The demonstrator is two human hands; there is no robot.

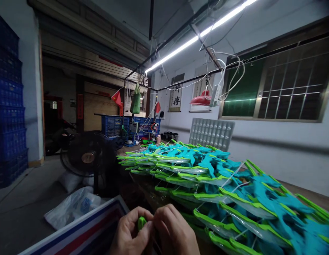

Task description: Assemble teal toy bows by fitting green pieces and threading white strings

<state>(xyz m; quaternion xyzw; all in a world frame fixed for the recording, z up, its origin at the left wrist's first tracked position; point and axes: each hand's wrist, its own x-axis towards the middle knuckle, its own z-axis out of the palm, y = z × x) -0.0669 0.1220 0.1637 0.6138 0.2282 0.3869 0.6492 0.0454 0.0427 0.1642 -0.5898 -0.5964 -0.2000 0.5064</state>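
At the bottom centre, my left hand (128,232) and my right hand (173,232) are pressed together around a small green plastic piece (141,222). Only a bit of the piece shows between the thumbs. Just right of the hands lies a long heap of teal and green plastic parts with clear blister shells and white strings (207,177), spread along a table toward the far end.
A black floor fan (87,157) stands left of the table. A striped red, white and blue box edge (82,226) and a white plastic bag (74,207) lie lower left. Stacked blue crates (9,106) line the left wall. A grey moulded tray (211,132) leans against the far wall.
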